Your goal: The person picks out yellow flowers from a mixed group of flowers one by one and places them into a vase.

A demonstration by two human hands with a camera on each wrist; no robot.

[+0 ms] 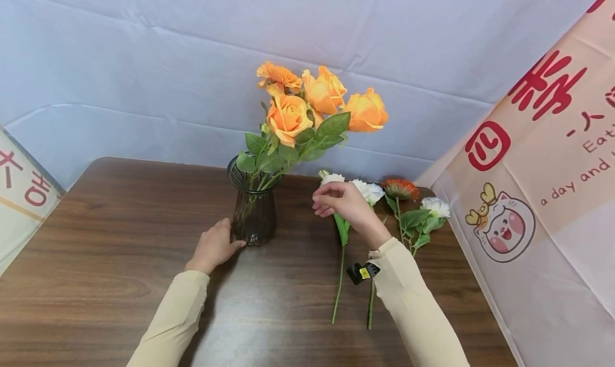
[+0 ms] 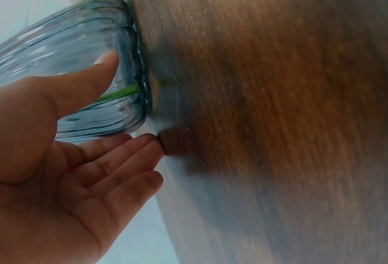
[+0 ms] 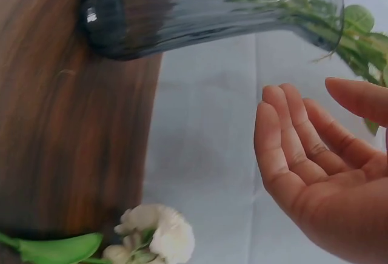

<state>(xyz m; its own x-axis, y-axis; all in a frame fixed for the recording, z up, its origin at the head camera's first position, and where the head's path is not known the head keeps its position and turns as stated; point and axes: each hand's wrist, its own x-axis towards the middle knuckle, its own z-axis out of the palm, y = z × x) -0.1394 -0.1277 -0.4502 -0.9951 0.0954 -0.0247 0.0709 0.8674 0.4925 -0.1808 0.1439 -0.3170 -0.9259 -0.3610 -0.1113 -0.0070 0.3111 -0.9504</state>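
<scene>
A dark, see-through glass vase [image 1: 254, 217] stands upright near the table's back edge. Orange roses [image 1: 290, 116] and a ruffled orange flower [image 1: 278, 77] lean out of it to the right, and a green stem [image 2: 121, 93] shows through the glass. At the vase's lower left, my left hand [image 1: 214, 245] touches the base, its thumb [image 2: 85, 87] along the front and its fingers loosely extended beside it. My right hand [image 1: 347, 204] hovers right of the vase, fingers slightly bent and apart from the thumb, holding nothing, as the right wrist view shows.
On the table's right side lie white flowers [image 1: 369, 190], an orange-red flower [image 1: 401, 189] and a white rose [image 1: 435, 207], with stems toward the front. A pale cloth wall [image 1: 182, 78] rises behind the brown table [image 1: 110, 239]; a printed banner [image 1: 552, 196] borders the right.
</scene>
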